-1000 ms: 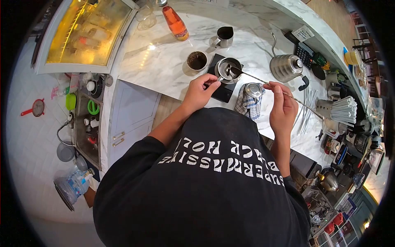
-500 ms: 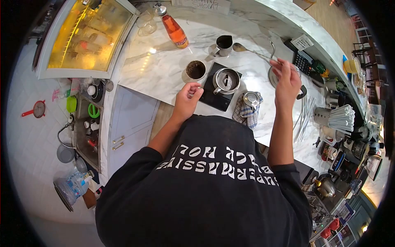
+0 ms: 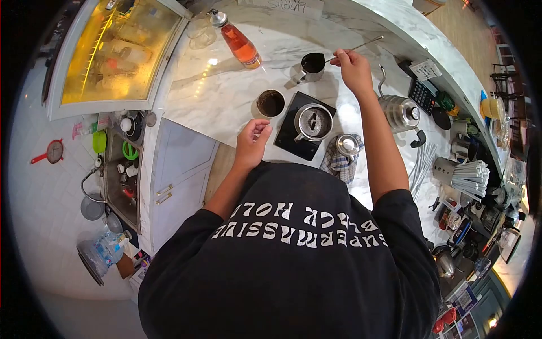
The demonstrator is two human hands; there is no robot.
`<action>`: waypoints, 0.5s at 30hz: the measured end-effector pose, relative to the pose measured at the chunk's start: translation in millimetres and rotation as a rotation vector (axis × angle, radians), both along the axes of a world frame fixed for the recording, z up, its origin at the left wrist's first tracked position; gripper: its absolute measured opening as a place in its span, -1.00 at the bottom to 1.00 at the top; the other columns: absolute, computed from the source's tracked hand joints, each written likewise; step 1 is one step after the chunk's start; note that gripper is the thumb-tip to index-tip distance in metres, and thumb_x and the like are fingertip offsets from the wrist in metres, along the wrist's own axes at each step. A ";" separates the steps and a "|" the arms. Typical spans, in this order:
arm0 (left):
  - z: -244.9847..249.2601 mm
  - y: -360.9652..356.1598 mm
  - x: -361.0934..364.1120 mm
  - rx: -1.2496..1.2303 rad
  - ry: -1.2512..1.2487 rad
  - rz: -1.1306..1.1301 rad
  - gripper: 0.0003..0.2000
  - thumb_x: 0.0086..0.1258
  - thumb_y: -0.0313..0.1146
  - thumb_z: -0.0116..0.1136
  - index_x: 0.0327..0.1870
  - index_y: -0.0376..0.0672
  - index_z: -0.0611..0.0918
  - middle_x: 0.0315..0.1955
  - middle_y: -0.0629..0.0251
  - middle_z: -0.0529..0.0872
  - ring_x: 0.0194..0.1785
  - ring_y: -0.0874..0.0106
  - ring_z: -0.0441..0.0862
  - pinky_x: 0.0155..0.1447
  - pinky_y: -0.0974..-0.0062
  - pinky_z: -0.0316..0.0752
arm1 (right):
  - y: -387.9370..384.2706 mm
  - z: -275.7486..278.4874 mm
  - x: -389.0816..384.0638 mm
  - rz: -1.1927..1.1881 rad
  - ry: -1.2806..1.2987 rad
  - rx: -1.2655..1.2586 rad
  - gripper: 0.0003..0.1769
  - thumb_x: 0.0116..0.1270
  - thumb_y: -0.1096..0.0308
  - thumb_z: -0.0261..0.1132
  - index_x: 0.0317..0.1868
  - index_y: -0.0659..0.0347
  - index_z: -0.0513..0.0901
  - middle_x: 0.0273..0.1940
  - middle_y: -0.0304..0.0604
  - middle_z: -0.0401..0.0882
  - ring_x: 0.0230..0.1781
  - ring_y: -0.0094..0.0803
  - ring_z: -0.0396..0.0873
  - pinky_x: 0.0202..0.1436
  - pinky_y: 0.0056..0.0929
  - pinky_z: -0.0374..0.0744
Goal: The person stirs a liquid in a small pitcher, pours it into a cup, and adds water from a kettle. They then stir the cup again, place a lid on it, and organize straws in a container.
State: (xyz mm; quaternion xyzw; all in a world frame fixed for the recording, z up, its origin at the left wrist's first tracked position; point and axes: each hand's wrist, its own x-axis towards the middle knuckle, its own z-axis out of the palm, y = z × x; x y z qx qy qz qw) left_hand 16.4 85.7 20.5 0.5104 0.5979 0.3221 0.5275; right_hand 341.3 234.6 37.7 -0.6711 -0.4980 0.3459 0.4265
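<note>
My right hand (image 3: 351, 66) pinches a long thin metal spoon (image 3: 364, 44), whose lower end is at the rim of a metal pitcher (image 3: 309, 68) with dark contents. Close to the near edge, my left hand (image 3: 253, 141) has its fingers curled together beside a cup (image 3: 270, 104) with dark contents; whether it holds anything is hidden. Between the cup and a checked cloth (image 3: 340, 165) lies a black scale (image 3: 295, 142), with a metal cup (image 3: 313, 122) on it. A small metal lidded vessel (image 3: 347, 145) sits on the cloth.
A bottle of orange-red liquid (image 3: 241, 45) stands at the back left. To the right are a gooseneck kettle (image 3: 400, 113), a calculator (image 3: 422, 95) and a holder of wrapped straws (image 3: 463, 174). An open glass door (image 3: 113, 51) and a sink (image 3: 121, 186) are at the left.
My right hand has moved left from over the kettle to near the pitcher, taking hold of the spoon and lifting it from the counter. My left hand has shifted slightly down and left.
</note>
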 end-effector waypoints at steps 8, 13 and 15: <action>-2.4 3.3 7.6 0.036 -0.014 -0.050 -0.79 0.57 -0.30 0.32 0.07 -0.18 0.71 -0.19 0.40 0.76 -0.14 0.61 0.62 -0.05 0.56 0.54 | 4.2 -6.6 1.9 -0.004 0.102 -0.032 -0.56 0.56 0.05 0.30 -0.01 0.33 0.81 -0.33 -0.11 0.83 -0.26 -0.43 0.78 -0.08 -0.41 0.65; 6.4 5.0 5.0 0.073 0.010 -0.071 -0.78 0.56 -0.29 0.32 0.07 -0.20 0.71 -0.21 0.39 0.76 -0.14 0.58 0.63 -0.03 0.54 0.55 | 9.5 -18.4 0.2 -0.013 0.095 -0.024 -0.54 0.53 0.02 0.34 0.06 0.29 0.79 -0.31 -0.12 0.83 -0.27 -0.44 0.77 -0.09 -0.41 0.64; 10.3 7.6 1.0 0.090 0.038 -0.079 -0.76 0.53 -0.28 0.36 0.06 -0.20 0.71 -0.22 0.38 0.76 -0.14 0.56 0.64 -0.02 0.51 0.56 | 11.4 -17.5 0.9 -0.009 0.103 -0.049 -0.52 0.51 -0.01 0.36 0.09 0.28 0.79 -0.30 -0.12 0.83 -0.26 -0.42 0.77 -0.08 -0.40 0.65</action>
